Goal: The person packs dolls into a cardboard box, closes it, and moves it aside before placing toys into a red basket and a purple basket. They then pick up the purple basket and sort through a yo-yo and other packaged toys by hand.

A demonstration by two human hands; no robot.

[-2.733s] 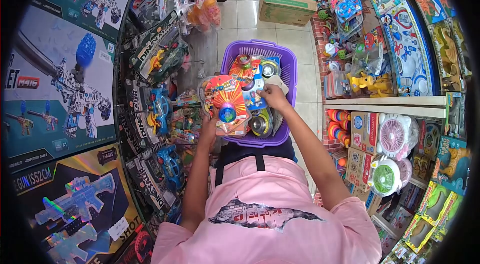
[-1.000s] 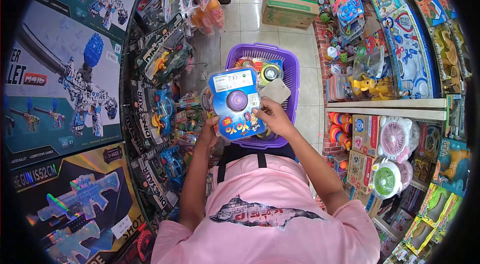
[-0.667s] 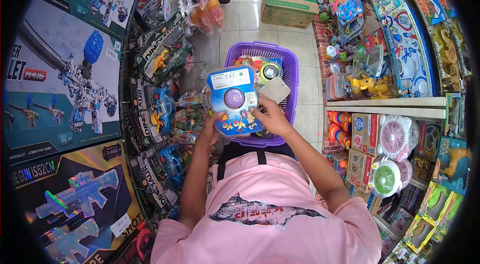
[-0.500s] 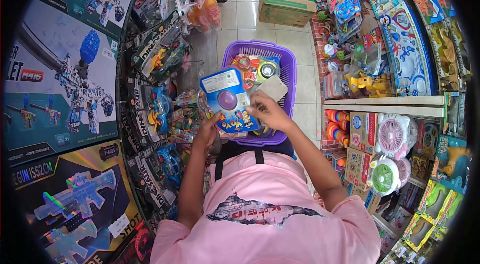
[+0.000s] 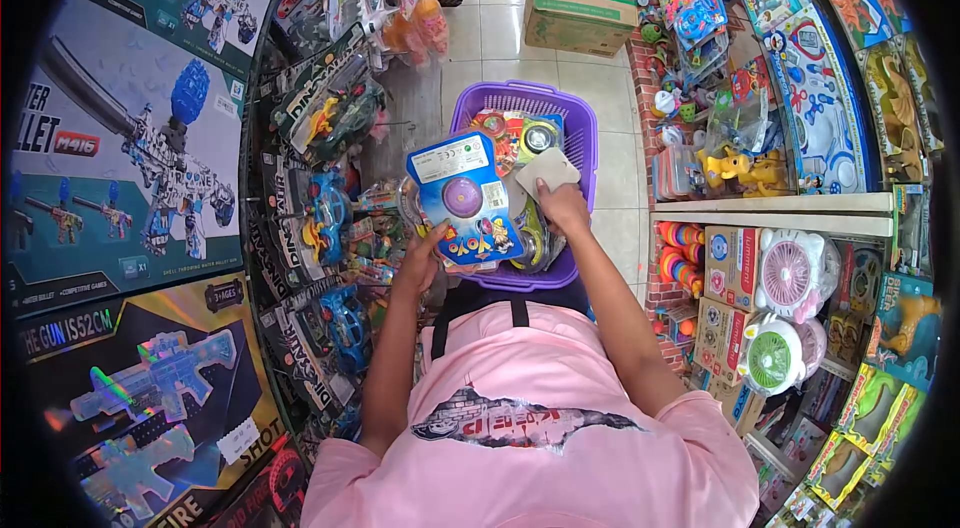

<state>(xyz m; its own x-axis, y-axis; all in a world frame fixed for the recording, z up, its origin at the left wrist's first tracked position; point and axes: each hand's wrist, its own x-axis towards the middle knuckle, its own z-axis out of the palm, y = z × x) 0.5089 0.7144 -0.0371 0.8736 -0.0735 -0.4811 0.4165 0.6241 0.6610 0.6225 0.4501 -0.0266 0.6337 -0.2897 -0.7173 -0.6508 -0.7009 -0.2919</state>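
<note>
A blue yoyo package (image 5: pixel 465 168) with a purple disc in its middle is tilted over the left part of the purple basket (image 5: pixel 587 153). My left hand (image 5: pixel 424 258) grips its lower left edge. My right hand (image 5: pixel 563 206) pinches a pale card (image 5: pixel 545 176) over the basket's right side. Behind the card, a colourful package with a round black-and-silver piece (image 5: pixel 538 138) lies in the basket. More packaged toys sit below the yoyo package, partly hidden by it.
A cardboard box (image 5: pixel 578 13) stands on the tiled floor beyond the basket. Hanging packaged toys (image 5: pixel 325 218) line the left side. On the right are shelves (image 5: pixel 780 203) with toy fans (image 5: pixel 790 268) and boxes.
My right hand has moved off the yoyo package to the right and now holds the pale card. My left hand keeps its grip on the package.
</note>
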